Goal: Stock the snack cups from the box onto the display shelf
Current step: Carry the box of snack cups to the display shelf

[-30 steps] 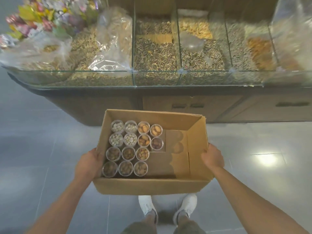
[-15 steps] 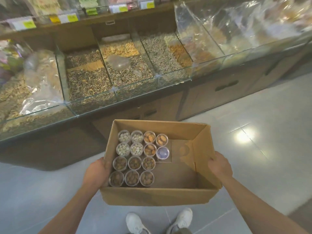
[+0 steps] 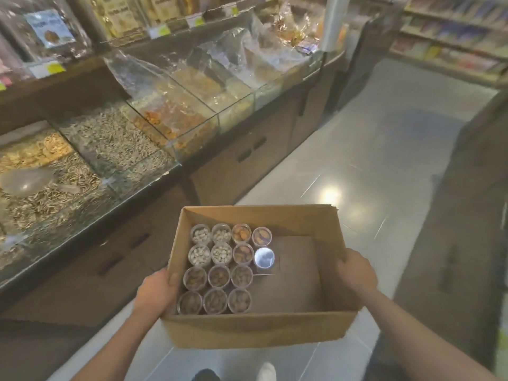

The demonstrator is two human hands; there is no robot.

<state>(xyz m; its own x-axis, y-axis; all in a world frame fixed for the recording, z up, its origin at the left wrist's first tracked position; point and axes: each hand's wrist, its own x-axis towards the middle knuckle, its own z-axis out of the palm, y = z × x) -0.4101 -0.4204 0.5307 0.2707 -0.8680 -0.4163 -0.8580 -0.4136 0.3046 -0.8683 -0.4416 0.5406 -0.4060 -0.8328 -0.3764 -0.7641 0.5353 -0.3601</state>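
I carry an open cardboard box (image 3: 255, 329) in front of me at waist height. My left hand (image 3: 155, 294) grips its left wall, thumb over the rim. My right hand (image 3: 356, 273) grips the right wall the same way. Several clear lidded snack cups (image 3: 220, 276) of nuts stand upright in rows in the box's left half; one cup (image 3: 264, 257) glares white under the light. The box's right half shows bare cardboard.
A long counter (image 3: 242, 152) with glass bulk bins (image 3: 110, 144) of seeds and snacks runs along my left. Packaged goods sit on a shelf (image 3: 82, 39) above it. Grey tiled aisle floor (image 3: 371, 166) stretches ahead and right, with shelves (image 3: 453, 42) at the far right.
The view has swung to the right along the counter, and the aisle and far shelves now show. The box stays held in both hands, the cups unmoved inside.
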